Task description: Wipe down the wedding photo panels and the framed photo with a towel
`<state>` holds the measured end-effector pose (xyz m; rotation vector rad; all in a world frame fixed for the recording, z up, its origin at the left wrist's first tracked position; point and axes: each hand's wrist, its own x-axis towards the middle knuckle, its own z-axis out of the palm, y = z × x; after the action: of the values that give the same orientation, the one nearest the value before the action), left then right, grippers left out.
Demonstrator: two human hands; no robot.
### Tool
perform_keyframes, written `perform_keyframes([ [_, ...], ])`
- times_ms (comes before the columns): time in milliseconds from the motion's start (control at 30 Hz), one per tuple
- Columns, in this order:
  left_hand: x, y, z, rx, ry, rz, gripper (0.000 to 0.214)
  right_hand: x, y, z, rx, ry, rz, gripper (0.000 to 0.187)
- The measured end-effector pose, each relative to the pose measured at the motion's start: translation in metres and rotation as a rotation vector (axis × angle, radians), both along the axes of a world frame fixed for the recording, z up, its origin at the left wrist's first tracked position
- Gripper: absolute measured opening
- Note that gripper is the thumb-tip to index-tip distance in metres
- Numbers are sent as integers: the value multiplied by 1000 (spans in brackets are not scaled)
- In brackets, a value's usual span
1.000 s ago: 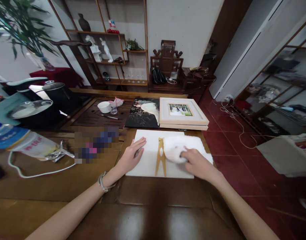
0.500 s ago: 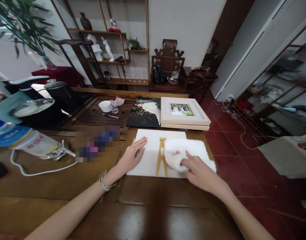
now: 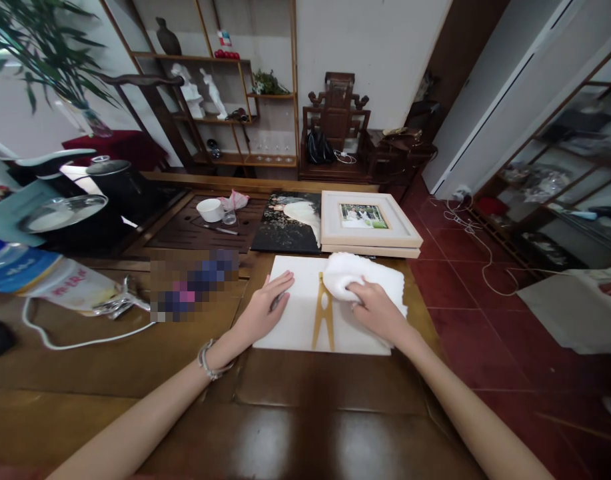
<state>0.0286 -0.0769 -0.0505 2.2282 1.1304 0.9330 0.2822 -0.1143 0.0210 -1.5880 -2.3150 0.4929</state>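
Observation:
A white board [image 3: 298, 320] lies flat on the wooden table [image 3: 135, 360], with a gold stand piece [image 3: 324, 313] across its middle. My left hand [image 3: 266, 308] lies flat on the board's left edge, fingers stretched out. My right hand [image 3: 372, 305] presses a white fluffy cloth [image 3: 342, 275] onto the far right part of the board, fingers curled on the cloth.
Behind the board lie a cream picture frame [image 3: 368, 227] and a dark photo print [image 3: 290, 223]. A white cup [image 3: 210, 209] sits on the tea tray. At the left are a plastic packet [image 3: 50, 283], a white cable [image 3: 85, 340] and dark pots [image 3: 110, 180]. Red tile floor lies to the right.
My right hand slid the white cloth from the board's near right area up toward its far edge. My left hand stayed flat on the board.

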Motion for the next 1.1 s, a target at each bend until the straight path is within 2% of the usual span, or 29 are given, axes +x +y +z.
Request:
perform_keyframes([
  [100,0,1,0,0,-3,0,37,-20,15,-11,90,-14,21,40],
  [167,-1,1,0,4,-1,-1,37,-31,10,-13,68,-84,54,41],
  [333,0,1,-1,17,7,1,36,-50,-39,-3,-61,-242,178,35],
  [433,0,1,-2,16,15,2,36,-56,-71,9,-115,-250,323,32],
  [533,0,2,-2,12,18,0,36,-59,-84,16,-159,-215,400,31],
  [633,-1,2,-2,12,15,1,36,-56,-68,11,-122,-152,332,34],
  [733,-1,2,-1,8,8,-1,37,-50,-30,1,-30,-126,238,39],
  [833,-1,2,-2,7,6,-5,37,-45,7,-7,50,-131,228,45],
  [900,-1,3,-2,9,2,-4,37,-46,21,-10,83,-153,216,47],
  [1000,-1,3,-2,7,-2,-6,37,-54,19,-12,97,-217,199,41],
  [1100,-1,2,-1,5,0,-9,37,-64,-6,-11,57,-258,211,33],
])
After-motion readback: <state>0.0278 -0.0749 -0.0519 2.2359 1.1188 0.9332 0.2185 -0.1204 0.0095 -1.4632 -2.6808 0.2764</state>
